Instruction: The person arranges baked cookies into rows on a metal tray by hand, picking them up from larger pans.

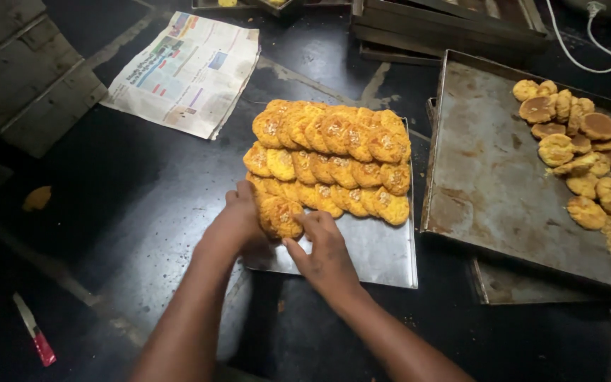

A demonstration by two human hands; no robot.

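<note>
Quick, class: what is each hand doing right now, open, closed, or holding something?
Left hand: curled against the left side of a small stack of cookies, on the steel tray.
Right hand: fingers pressed to the stack's right side.

Both bare forearms reach up from the lower edge, converging. The left hand [237,225] lies knuckles-up, fingers curled forward and down. The right hand [325,253] angles inward, thumb spread, fingertips bent, the two hands nearly meeting
</note>
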